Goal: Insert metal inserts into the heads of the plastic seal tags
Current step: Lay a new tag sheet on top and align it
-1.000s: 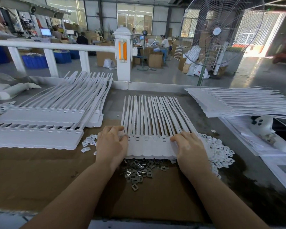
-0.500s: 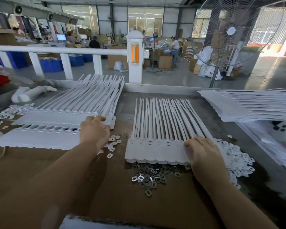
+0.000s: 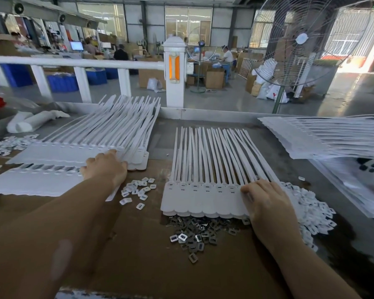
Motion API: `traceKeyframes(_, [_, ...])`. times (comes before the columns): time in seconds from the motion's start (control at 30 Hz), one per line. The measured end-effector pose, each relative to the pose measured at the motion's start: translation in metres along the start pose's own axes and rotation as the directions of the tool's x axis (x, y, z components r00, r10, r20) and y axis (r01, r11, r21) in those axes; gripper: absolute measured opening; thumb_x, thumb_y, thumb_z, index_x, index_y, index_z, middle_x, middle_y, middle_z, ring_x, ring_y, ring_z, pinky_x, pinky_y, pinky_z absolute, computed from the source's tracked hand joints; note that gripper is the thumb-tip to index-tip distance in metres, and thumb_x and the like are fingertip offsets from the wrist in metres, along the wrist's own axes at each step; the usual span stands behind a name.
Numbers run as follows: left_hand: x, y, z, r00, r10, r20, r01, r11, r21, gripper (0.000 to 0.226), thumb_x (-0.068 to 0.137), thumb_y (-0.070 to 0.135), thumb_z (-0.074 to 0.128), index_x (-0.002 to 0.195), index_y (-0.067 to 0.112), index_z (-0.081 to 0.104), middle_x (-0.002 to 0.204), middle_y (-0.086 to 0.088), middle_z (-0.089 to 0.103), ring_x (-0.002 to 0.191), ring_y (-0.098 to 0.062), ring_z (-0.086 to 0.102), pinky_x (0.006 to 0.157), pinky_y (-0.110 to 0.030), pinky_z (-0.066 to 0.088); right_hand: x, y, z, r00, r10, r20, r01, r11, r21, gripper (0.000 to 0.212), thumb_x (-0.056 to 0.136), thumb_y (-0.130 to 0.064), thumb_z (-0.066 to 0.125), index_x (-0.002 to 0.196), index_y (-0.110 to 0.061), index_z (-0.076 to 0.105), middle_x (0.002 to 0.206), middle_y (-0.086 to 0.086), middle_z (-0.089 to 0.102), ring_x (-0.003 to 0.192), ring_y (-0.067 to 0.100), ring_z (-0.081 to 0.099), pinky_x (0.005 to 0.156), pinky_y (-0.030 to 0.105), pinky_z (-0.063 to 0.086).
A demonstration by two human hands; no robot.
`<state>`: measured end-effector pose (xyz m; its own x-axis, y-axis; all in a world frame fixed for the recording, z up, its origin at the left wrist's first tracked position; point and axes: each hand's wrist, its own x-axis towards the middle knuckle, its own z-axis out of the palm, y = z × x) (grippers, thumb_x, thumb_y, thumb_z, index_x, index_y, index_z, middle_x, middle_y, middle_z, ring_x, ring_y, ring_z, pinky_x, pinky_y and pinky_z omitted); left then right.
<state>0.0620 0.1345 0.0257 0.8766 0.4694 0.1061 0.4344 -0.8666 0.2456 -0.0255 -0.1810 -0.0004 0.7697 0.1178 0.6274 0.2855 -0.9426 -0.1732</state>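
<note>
A joined sheet of white plastic seal tags lies in the middle of the cardboard, heads toward me and straps fanned away. My right hand presses flat on its right end. Grey metal inserts lie in a loose pile just in front of the heads. My left hand reaches left and rests on a thick stack of tag sheets, fingertips at the right end of its row of heads. Its thumb is hidden.
Another tag sheet lies in front of the left stack, and more sheets at far right. Small white plastic pieces lie between my hands, with a larger heap at right. A white rail post stands behind the table.
My left hand left the middle sheet and moved left to the stack of tag sheets. My right hand stayed on the middle sheet's right end.
</note>
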Motion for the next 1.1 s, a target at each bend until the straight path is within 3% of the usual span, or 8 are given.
traceKeyframes(0.2, [0.005,-0.005,0.001,0.997,-0.005,-0.071,0.006,1.0,0.022,0.038,0.097,0.036,0.037,0.122,0.012,0.053,0.122,-0.015,0.052,0.116,-0.035,0.042,0.093,-0.046,0.036,0.0,0.0,0.0,1.0,0.018,0.021,-0.019,1.0,0.014,0.006,0.082,-0.002,0.065,0.084,-0.008,0.066,0.082,0.005,0.064,0.078,0.025,0.056,0.071,0.037,0.049])
traceKeyframes(0.53, [0.004,-0.008,0.002,0.994,-0.016,-0.112,0.022,0.998,0.054,0.041,0.095,0.038,0.044,0.125,0.01,0.051,0.123,-0.017,0.053,0.118,-0.036,0.042,0.096,-0.047,0.036,0.0,0.001,0.0,1.0,0.018,0.001,-0.018,1.0,0.023,0.005,0.081,-0.002,0.066,0.083,-0.007,0.067,0.08,0.005,0.064,0.077,0.026,0.057,0.07,0.038,0.049])
traceKeyframes(0.73, [0.002,-0.003,-0.001,0.984,-0.012,-0.177,0.027,0.996,0.079,0.027,0.094,0.014,0.044,0.119,0.01,0.055,0.116,-0.015,0.059,0.114,-0.032,0.048,0.096,-0.045,0.036,0.001,0.0,0.001,1.0,0.014,-0.007,-0.014,1.0,0.015,0.006,0.081,-0.002,0.066,0.082,-0.007,0.066,0.079,0.005,0.063,0.075,0.025,0.056,0.068,0.037,0.048])
traceKeyframes(0.83, [0.004,-0.002,-0.007,0.967,0.052,-0.251,-0.016,0.989,0.145,0.041,0.086,0.0,0.048,0.125,0.013,0.052,0.113,-0.013,0.06,0.11,-0.031,0.052,0.09,-0.041,0.04,0.001,0.0,0.002,1.0,0.014,-0.007,-0.014,1.0,0.013,0.006,0.082,-0.002,0.066,0.082,-0.008,0.066,0.079,0.005,0.063,0.075,0.025,0.056,0.068,0.037,0.048])
traceKeyframes(0.93, [0.007,-0.003,-0.016,0.929,0.095,-0.357,-0.057,0.992,0.115,0.04,0.082,-0.009,0.048,0.117,0.009,0.056,0.102,-0.017,0.061,0.099,-0.036,0.056,0.079,-0.043,0.045,0.001,0.0,0.002,1.0,0.007,-0.016,-0.007,1.0,0.01,0.006,0.082,-0.002,0.065,0.081,-0.007,0.065,0.078,0.005,0.063,0.074,0.026,0.055,0.067,0.038,0.049])
traceKeyframes(1.1, [0.005,0.001,-0.032,0.852,0.172,-0.494,-0.151,0.985,0.083,0.029,0.088,-0.003,0.05,0.112,0.01,0.06,0.095,-0.019,0.062,0.088,-0.037,0.057,0.074,-0.042,0.043,0.001,0.0,0.002,1.0,-0.001,-0.03,0.001,1.0,-0.01,0.008,0.078,0.002,0.068,0.079,-0.006,0.065,0.076,0.007,0.063,0.07,0.027,0.055,0.065,0.038,0.049])
